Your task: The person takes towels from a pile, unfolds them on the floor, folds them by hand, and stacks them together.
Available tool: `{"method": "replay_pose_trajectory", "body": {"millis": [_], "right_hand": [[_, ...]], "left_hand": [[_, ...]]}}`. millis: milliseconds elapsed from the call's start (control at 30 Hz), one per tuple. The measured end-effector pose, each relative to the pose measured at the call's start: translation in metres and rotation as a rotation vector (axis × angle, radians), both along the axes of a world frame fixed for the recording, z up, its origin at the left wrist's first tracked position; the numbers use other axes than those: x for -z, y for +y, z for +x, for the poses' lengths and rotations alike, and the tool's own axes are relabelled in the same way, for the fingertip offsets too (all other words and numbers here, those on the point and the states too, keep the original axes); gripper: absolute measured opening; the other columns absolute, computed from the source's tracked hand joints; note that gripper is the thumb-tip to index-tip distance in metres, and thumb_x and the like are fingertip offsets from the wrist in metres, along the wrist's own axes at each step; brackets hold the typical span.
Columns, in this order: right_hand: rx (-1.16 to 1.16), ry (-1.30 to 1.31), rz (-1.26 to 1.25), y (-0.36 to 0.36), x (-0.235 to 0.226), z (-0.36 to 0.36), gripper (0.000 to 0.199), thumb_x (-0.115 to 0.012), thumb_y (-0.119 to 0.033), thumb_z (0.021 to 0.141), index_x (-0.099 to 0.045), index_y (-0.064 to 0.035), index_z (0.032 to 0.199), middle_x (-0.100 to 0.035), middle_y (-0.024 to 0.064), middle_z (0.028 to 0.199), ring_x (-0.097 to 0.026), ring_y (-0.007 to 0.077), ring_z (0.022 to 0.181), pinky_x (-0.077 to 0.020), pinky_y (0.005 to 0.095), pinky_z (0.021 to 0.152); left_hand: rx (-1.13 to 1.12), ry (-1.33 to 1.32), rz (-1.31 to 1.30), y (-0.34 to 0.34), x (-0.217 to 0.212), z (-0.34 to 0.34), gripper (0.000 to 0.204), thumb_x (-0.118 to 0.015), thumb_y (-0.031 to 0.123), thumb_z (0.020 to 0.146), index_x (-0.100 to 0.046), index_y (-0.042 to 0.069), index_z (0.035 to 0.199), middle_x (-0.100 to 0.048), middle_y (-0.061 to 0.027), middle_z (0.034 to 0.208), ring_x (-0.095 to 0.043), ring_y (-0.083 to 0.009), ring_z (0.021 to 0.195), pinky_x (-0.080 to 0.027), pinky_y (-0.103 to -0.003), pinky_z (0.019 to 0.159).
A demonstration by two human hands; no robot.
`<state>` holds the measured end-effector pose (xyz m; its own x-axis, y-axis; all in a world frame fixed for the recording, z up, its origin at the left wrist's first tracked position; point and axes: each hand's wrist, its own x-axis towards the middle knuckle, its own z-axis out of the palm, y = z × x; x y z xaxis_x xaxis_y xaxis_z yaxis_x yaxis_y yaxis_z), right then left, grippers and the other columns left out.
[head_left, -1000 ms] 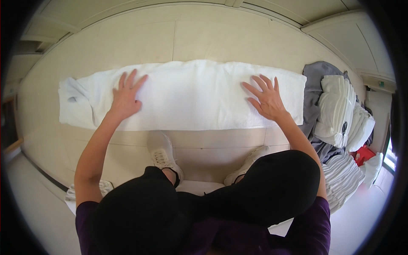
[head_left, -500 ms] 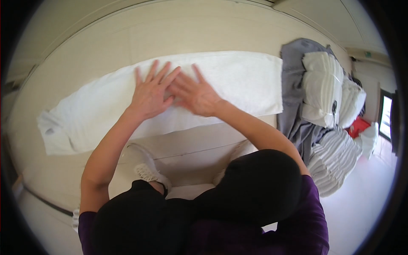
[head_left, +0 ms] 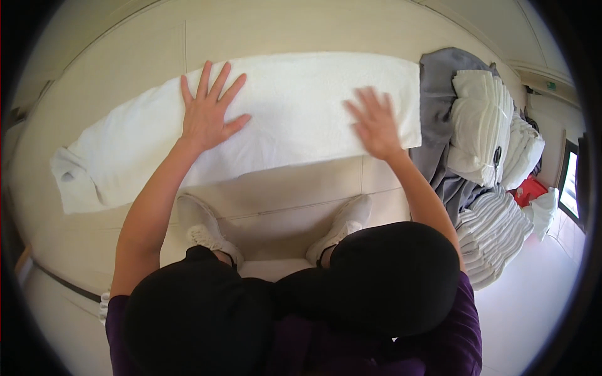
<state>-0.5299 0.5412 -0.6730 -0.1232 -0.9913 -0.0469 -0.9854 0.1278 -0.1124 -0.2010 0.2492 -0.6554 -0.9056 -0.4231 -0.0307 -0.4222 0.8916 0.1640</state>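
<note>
A long white towel [head_left: 295, 88] lies spread on the floor in front of me, running from left to right. Its left end has a small crumpled, turned-over corner. My left hand [head_left: 210, 116] rests flat on the towel left of its middle, fingers spread. Toward the towel's right end is my right hand [head_left: 376, 122], also with fingers apart and a little blurred by motion. Whether the right palm touches the cloth or hovers just over it, I cannot tell. Neither hand holds anything.
A grey cloth [head_left: 437, 81] lies at the towel's right end. On it sits a tied bundle of white towels [head_left: 481, 122]. Nearer stands a stack of folded white towels [head_left: 492, 235], with a red item [head_left: 528, 190] behind. My shoes [head_left: 342, 227] are close to the towel's near edge.
My hands have parted. The right hand has swept along the towel to its right end, while the left has moved slightly left and stays on the cloth.
</note>
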Motion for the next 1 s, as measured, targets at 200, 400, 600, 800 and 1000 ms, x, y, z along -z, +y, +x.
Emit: {"method": "replay_pose_trajectory", "body": {"millis": [200, 400, 600, 800, 1000], "right_hand": [[0.857, 0.237, -0.247, 0.074, -0.015, -0.006, 0.055, -0.062, -0.024, 0.095, -0.047, -0.0012, 0.142, -0.047, 0.0233, 0.143, -0.042, 0.0382, 0.134, -0.0267, 0.0569, 0.114], [1.875, -1.47, -0.634, 0.089, -0.01, 0.014, 0.032, -0.074, -0.015, 0.088, -0.059, -0.0005, 0.113, -0.062, 0.0147, 0.115, -0.063, 0.0271, 0.101, -0.0543, 0.0451, 0.079], [1.684, -1.801, -0.818, 0.07, -0.033, -0.005, 0.029, -0.066, -0.007, 0.088, -0.063, -0.0039, 0.116, -0.066, 0.0112, 0.118, -0.063, 0.0251, 0.107, -0.0534, 0.0403, 0.087], [1.153, -1.731, -0.973, 0.016, -0.084, 0.025, 0.041, -0.062, 0.0, 0.085, -0.059, 0.0004, 0.126, -0.064, 0.0109, 0.123, -0.061, 0.0252, 0.115, -0.0501, 0.0386, 0.098], [0.455, -0.902, -0.573, -0.044, -0.133, 0.118, 0.051, -0.066, 0.0, 0.082, -0.057, 0.0012, 0.132, -0.056, 0.0164, 0.141, -0.054, 0.0299, 0.13, -0.0406, 0.0422, 0.111]], "left_hand": [[-0.011, 0.095, -0.006, 0.014, -0.001, 0.004, 0.076, -0.063, 0.054, 0.09, -0.038, 0.026, 0.155, -0.023, -0.0067, 0.166, -0.013, -0.0358, 0.154, -0.007, -0.075, 0.112], [0.203, 0.108, 0.167, 0.075, -0.01, 0.0, 0.069, -0.06, 0.05, 0.094, -0.039, 0.025, 0.154, -0.025, -0.0076, 0.165, -0.014, -0.033, 0.154, -0.007, -0.071, 0.116], [0.219, 0.165, 0.22, 0.106, -0.02, -0.024, 0.062, -0.058, 0.046, 0.096, -0.043, 0.024, 0.152, -0.03, -0.0055, 0.164, -0.015, -0.0278, 0.154, -0.006, -0.064, 0.121], [0.439, 0.176, 0.218, 0.13, 0.008, -0.039, 0.057, -0.055, 0.04, 0.099, -0.043, 0.025, 0.152, -0.033, -0.0047, 0.162, -0.023, -0.0277, 0.152, -0.01, -0.058, 0.123], [-0.206, 0.509, 1.991, 0.08, -0.036, -0.007, 0.054, -0.054, 0.037, 0.102, -0.045, 0.005, 0.146, -0.062, -0.0141, 0.135, -0.066, -0.0293, 0.115, -0.049, -0.041, 0.102]]}}
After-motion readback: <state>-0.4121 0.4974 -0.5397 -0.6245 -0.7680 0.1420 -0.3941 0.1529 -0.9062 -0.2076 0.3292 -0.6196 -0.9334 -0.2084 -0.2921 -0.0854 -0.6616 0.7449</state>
